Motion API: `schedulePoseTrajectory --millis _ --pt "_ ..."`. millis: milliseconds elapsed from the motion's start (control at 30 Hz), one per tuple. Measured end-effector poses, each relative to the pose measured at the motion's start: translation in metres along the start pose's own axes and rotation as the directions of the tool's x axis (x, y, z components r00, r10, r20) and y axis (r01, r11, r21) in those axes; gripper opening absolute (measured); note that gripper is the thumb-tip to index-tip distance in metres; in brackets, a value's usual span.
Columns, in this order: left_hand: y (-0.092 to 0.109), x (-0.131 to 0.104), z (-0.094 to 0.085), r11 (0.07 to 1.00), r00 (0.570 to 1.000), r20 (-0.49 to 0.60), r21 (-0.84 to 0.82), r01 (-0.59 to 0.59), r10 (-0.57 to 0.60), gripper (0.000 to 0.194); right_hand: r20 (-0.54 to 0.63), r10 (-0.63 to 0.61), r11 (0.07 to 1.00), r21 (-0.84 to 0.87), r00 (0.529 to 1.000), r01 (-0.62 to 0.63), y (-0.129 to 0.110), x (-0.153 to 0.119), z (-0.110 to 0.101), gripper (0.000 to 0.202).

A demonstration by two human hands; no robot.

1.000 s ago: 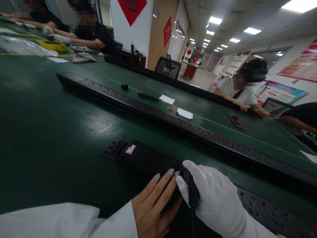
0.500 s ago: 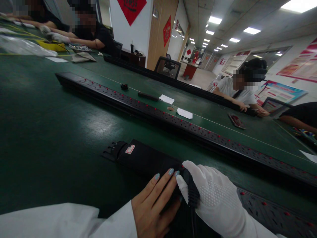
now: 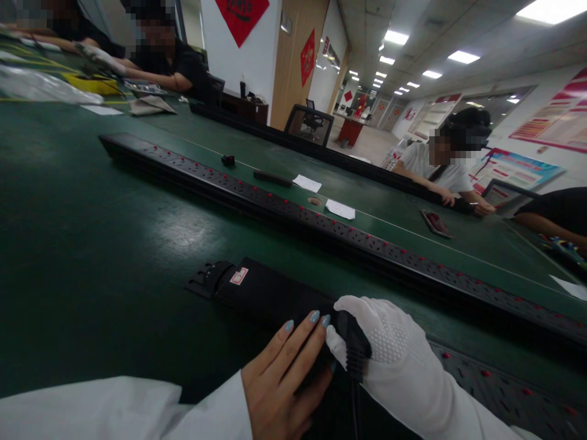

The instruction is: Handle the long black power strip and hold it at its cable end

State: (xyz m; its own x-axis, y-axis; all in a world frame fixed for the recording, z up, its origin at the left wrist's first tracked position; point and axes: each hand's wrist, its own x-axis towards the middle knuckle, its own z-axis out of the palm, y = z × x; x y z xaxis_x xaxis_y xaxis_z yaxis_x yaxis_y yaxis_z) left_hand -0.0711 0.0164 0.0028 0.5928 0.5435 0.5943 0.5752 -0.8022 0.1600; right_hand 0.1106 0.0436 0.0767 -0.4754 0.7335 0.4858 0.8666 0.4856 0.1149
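Note:
A black power strip [image 3: 270, 292] with a small white-and-red label lies across the green table in front of me. Bare and with fingers stretched out, my left hand [image 3: 288, 379] rests against the strip's near side. My right hand [image 3: 394, 348], in a white dotted glove, is closed round a black power plug [image 3: 352, 339] and holds it at the strip's top face. The plug's cord runs down toward me. Its prongs are hidden, so I cannot tell how deep they sit. The strip's right part, with red dots, emerges beyond my right wrist.
A long black power strip [image 3: 321, 223] with red dots crosses the green table [image 3: 137, 226] just beyond. Paper slips [image 3: 340, 209], a small black part [image 3: 228, 160] and a phone [image 3: 436, 223] lie behind it. Co-workers sit at the far side, left and right.
My right hand and the plug have tilted very slightly at the strip. My left hand keeps its place. A co-worker's gloved hands at the far left have shifted.

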Motion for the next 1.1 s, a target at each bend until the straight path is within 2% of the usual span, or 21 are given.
schedulePoseTrajectory --millis 167,333,500,700,933,1100 --pt "-0.0006 -0.0005 0.0022 1.000 0.999 -0.036 -0.008 0.003 -0.003 0.029 0.019 -0.003 1.000 0.021 1.000 0.002 -0.0002 -0.0024 0.0010 0.020" --pt "-0.0014 -0.0011 0.0010 0.999 1.000 -0.003 0.025 -0.022 0.022 0.040 -0.023 -0.014 1.000 -0.012 1.000 0.014 -0.0013 -0.0039 0.0008 0.023" --pt "-0.0011 -0.0002 -0.0013 0.999 1.000 0.024 0.049 -0.010 0.009 0.036 -0.049 -0.024 0.999 -0.044 0.999 0.022 -0.0015 -0.0031 0.0020 0.025" --pt "-0.0014 -0.0003 -0.0021 0.999 1.000 0.012 0.043 -0.015 0.014 0.036 -0.010 -0.019 0.999 -0.033 1.000 0.019 -0.0008 -0.0033 0.0009 0.027" --pt "-0.0016 -0.0013 -0.0018 0.998 0.998 0.060 0.060 -0.029 0.026 0.054 -0.037 -0.023 0.999 -0.040 0.999 0.022 -0.0015 -0.0039 0.0009 0.025" --pt "-0.0012 -0.0010 0.0001 0.999 1.000 0.026 0.051 -0.009 0.008 0.040 -0.016 -0.021 0.999 -0.036 1.000 0.020 -0.0012 -0.0026 0.0004 0.025"
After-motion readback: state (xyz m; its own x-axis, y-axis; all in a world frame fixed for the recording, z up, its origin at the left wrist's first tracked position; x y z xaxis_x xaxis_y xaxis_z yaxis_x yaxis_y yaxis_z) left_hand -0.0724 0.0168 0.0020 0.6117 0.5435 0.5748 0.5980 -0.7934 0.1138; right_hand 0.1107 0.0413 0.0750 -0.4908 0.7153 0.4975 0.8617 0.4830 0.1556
